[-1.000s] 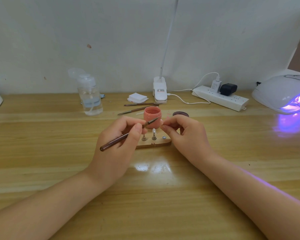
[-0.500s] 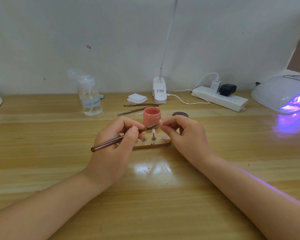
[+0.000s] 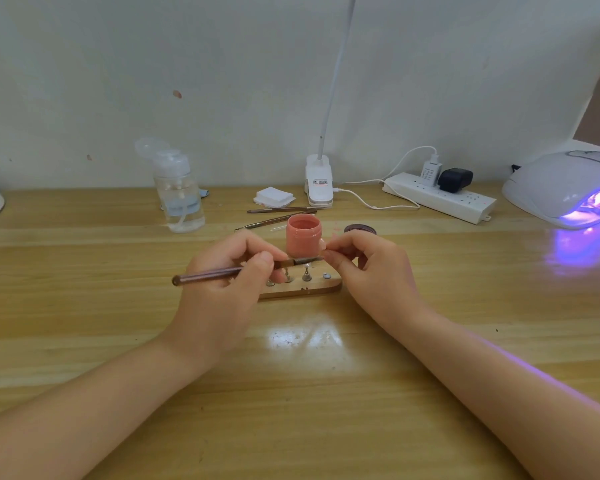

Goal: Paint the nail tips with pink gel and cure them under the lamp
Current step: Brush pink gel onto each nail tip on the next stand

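My left hand (image 3: 229,282) grips a brown-handled gel brush (image 3: 208,274), held nearly level with its bristles pointing right. The brush tip meets a small nail tip (image 3: 323,244) pinched between thumb and forefinger of my right hand (image 3: 368,268). Just behind the two hands stands an open jar of pink gel (image 3: 303,235). Under the hands lies a wooden holder (image 3: 312,289) with several small metal stands on it. The white curing lamp (image 3: 561,188) sits at the far right, glowing purple inside.
A dark jar lid (image 3: 360,229) lies right of the pink jar. Two spare brushes (image 3: 278,216), white wipes (image 3: 273,197), a clear pump bottle (image 3: 181,199), a clip lamp base (image 3: 319,183) and a power strip (image 3: 440,199) line the back of the wooden table (image 3: 291,393).
The brush has dropped from a slant to nearly level, its handle end swinging left and its tip moving onto the nail tip. My right hand has stayed in place.
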`<state>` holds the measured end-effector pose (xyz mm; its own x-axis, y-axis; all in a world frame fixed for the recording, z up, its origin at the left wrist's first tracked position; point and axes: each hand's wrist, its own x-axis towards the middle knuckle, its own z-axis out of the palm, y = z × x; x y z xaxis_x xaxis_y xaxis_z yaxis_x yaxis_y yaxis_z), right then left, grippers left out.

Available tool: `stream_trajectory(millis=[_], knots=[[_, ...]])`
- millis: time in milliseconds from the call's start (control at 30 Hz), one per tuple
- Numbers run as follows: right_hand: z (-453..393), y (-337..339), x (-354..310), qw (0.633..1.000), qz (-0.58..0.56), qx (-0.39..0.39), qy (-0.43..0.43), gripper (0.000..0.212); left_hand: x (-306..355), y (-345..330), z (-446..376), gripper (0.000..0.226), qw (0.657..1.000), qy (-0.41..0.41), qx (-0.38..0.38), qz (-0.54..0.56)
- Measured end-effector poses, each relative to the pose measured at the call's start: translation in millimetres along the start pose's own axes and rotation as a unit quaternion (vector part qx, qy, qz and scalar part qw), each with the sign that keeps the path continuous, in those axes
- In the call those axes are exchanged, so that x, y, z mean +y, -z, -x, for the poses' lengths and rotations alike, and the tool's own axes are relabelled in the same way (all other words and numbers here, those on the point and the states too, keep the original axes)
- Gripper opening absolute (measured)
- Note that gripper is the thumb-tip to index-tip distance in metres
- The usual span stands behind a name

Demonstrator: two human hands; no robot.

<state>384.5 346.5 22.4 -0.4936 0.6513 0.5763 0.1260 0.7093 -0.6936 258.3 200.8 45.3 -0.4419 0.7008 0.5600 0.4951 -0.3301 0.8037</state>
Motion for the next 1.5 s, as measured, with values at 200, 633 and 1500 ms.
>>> stream_trajectory(millis=[200, 633, 1500], knots=[[-0.9, -0.1, 2.1, 1.000, -0.012, 0.002, -0.023, 0.002, 9.4, 6.7, -64.5, 0.018, 0.991, 0.102, 0.071, -0.041], [-1.8, -3.3, 5.0, 0.999, -0.014, 0.006, -0.028, 0.004, -2.7, -29.9, -139.3, 0.018, 0.925, 0.176, -0.157, -0.298], [-1.1, -1.5, 2.0, 1.000, -0.006, 0.005, -0.015, 0.006, -35.8, 25.6, -112.7, 0.016, 0.915, 0.394, 0.058, 0.058]])
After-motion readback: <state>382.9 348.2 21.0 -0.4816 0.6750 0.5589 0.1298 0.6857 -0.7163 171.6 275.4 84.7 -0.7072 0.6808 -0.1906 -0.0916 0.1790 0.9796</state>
